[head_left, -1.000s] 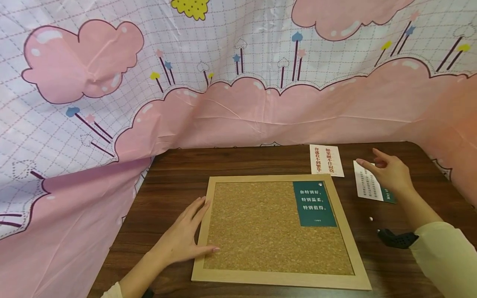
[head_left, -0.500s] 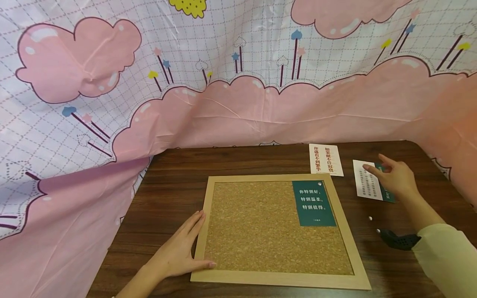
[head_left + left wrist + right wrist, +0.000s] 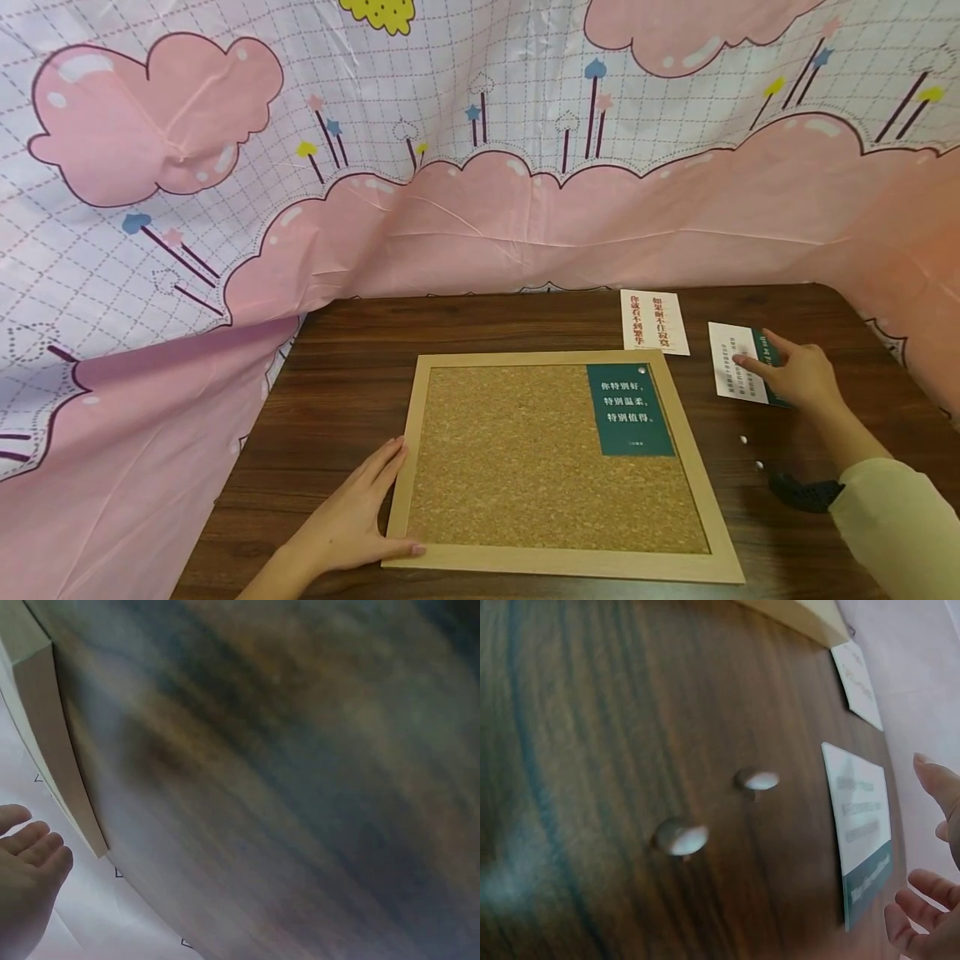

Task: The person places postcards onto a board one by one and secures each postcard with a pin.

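Note:
A cork board [image 3: 525, 475] in a pale wooden frame lies on the dark table. My left hand [image 3: 348, 521] rests at its lower left, straight fingers along the outer edge and thumb over the frame's corner. Pinned at the board's upper right is a green card [image 3: 633, 417] with white characters. My right hand [image 3: 802, 375] is over a white and green card [image 3: 731, 367], with thumb and fingers spread and partly covering its green strip. In the right wrist view, a gap shows between the curved fingers [image 3: 930, 889] and this card.
Two white-headed thumbtacks [image 3: 682, 838] lie on the wood near the right wrist, which wears a black strap [image 3: 806, 493]. A white card with red characters [image 3: 655, 325] lies behind the board. A pink patterned curtain [image 3: 510, 217] hangs along the table's back and left edges.
My right hand has lowered toward the white and green card, its fingers now over the green strip. The left hand has slid down the frame's left side to the lower corner.

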Demonstrator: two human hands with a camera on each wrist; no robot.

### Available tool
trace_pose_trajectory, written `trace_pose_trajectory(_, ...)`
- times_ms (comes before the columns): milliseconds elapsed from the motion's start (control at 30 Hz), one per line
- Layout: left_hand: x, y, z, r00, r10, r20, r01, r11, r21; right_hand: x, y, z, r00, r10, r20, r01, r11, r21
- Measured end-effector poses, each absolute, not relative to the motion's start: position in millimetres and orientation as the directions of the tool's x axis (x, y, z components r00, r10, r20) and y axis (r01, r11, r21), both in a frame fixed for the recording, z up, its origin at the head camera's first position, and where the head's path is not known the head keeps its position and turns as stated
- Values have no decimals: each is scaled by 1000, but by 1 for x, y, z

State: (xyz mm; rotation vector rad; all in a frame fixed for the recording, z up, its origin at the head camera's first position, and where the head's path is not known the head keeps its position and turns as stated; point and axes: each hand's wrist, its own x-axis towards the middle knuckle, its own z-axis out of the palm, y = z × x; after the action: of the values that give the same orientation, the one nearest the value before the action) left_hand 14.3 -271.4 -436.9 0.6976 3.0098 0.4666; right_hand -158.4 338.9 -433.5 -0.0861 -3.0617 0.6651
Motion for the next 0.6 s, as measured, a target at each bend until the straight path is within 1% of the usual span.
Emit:
trace_pose_trajectory(167, 18, -270, -440, -901, 432, 40, 422, 852, 309, -158, 343, -444, -998, 53, -33, 61, 929, -364)
trace_pose_trajectory(333, 19, -268, -441, -895, 445, 39, 434, 845, 311, -154, 342, -449, -995, 81, -58, 95, 941, -323)
trace_pose_trajectory(433, 20, -267, -443, -893, 451, 19, 433, 843, 320, -151, 339, -448, -986, 121, -112, 153, 925, -348)
trace_pose_trajectory(533, 21, -267, -446, -886, 463, 21, 446, 839, 311, -151, 338, -449, -971, 164, -174, 220, 897, -383)
trace_pose_trajectory(600, 22, -266, -447, -882, 470, 32, 456, 835, 307, -150, 337, -449, -965, 177, -193, 242, 885, -398)
